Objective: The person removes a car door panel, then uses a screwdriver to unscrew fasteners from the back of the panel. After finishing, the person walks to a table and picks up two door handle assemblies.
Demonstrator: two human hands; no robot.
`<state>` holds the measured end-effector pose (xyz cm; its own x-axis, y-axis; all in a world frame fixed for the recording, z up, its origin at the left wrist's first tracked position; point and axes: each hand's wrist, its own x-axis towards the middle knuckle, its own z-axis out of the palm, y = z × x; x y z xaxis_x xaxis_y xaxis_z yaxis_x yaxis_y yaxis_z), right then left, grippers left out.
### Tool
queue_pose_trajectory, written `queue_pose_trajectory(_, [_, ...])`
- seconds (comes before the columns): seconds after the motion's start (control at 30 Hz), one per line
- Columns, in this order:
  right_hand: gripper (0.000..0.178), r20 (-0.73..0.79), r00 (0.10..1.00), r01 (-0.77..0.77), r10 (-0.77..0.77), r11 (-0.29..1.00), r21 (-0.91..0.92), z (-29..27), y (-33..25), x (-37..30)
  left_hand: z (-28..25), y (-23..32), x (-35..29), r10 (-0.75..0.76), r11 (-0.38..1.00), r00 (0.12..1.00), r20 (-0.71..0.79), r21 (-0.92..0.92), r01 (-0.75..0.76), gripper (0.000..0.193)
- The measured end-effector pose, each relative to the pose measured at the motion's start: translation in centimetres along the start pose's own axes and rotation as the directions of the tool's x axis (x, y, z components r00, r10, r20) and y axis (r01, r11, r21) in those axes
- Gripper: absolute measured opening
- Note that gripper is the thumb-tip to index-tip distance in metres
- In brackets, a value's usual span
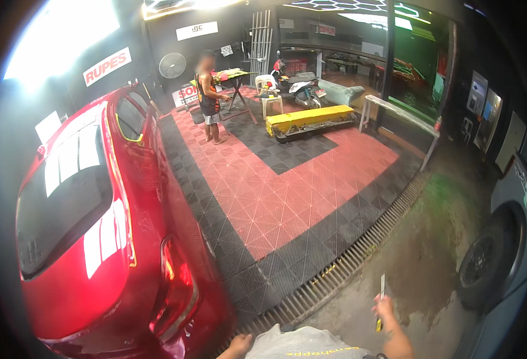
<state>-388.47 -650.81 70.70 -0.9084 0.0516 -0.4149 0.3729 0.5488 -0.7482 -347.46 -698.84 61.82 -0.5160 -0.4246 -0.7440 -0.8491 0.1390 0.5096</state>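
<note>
My right hand (386,311) is at the lower edge, closed around a slim tool (382,288) with a pale blade pointing up and a yellow handle end showing below my fist. It hangs over the wet concrete floor (419,263). My left hand (239,345) shows only partly at the bottom, beside the rear corner of a red car (96,239); what it holds, if anything, is hidden. A grey cloth or shirt (305,344) lies between my arms.
Red and dark grid floor tiles (275,191) fill the bay, edged by a drain grate (341,263). A person (208,99) stands by a folding table at the back. A yellow lift (308,119), motorbike (299,84) and another vehicle's wheel (488,263) stand around.
</note>
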Motion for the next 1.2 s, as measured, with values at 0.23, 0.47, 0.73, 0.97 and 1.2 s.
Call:
queue_pose_trajectory(0.23, [0.038, 0.243, 0.803, -0.270, 0.543, 0.697, -0.665, 8.6, 6.5, 12.2, -13.3, 40.2, 12.7, 0.580, 0.784, 0.812, 0.061, 0.228, -0.577, 0.049])
queue_pose_trajectory(0.47, [0.033, 0.371, 0.708, -0.171, 0.601, 0.655, -0.736, 19.4, -10.4, 34.8, -26.2, 48.0, 35.6, 0.281, 0.959, 0.869, -0.409, 0.079, -0.273, 0.045])
queue_pose_trajectory(0.73, [0.029, 0.471, 0.878, 0.234, 0.087, 0.781, -0.579, 41.8, -58.7, 71.1, -35.7, 37.1, 44.9, -0.454, 0.887, 0.890, -0.049, -0.115, 0.447, 0.033])
queue_pose_trajectory(0.97, [0.036, 0.432, 0.831, 0.513, -0.350, 0.782, -0.354, 64.2, -90.2, 79.6, -44.4, 39.2, 57.4, -0.506, 0.817, 0.862, -0.007, -0.324, 0.477, 0.038])
queue_pose_trajectory(1.2, [0.047, 0.743, 0.669, 0.653, -0.016, 0.492, -0.576, 79.3, -90.8, 83.1, -67.0, 43.9, 78.5, 0.015, 0.946, 0.968, -0.252, 0.317, 0.068, 0.039])
